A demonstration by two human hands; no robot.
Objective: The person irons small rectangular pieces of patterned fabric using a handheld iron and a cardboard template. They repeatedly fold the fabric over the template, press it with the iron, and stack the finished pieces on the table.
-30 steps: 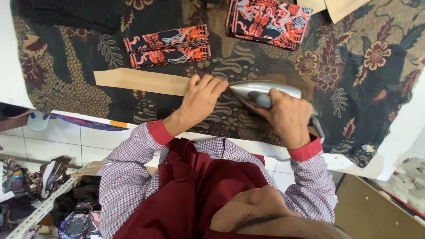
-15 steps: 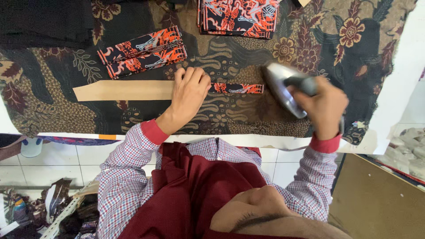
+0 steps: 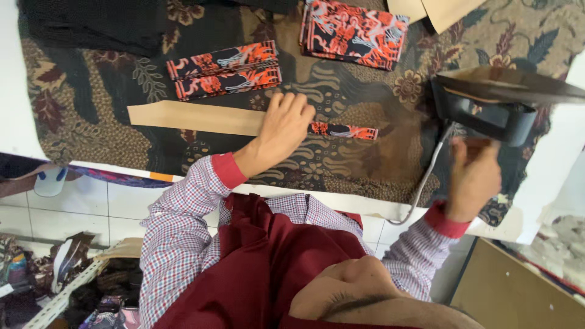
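Note:
My left hand (image 3: 285,122) lies flat on the batik-covered table (image 3: 91,122). It presses down where a long brown paper strip (image 3: 189,116) meets a narrow folded strip of black and orange fabric (image 3: 345,131). A metal iron (image 3: 499,97) stands upright on its heel at the right edge of the table. My right hand (image 3: 475,176) is just below the iron's dark handle, fingers apart, holding nothing.
Two folded black and orange strips (image 3: 225,70) lie beyond the paper strip. A stack of the same fabric (image 3: 353,30) and brown paper pieces (image 3: 432,9) sit at the far side. Black cloth (image 3: 91,24) lies far left. The iron's cord (image 3: 426,183) hangs off the near edge.
My right hand lifted the iron off the fabric strip, carried it right, stood it upright and let go. The pressed strip now lies uncovered. My left hand stayed in place.

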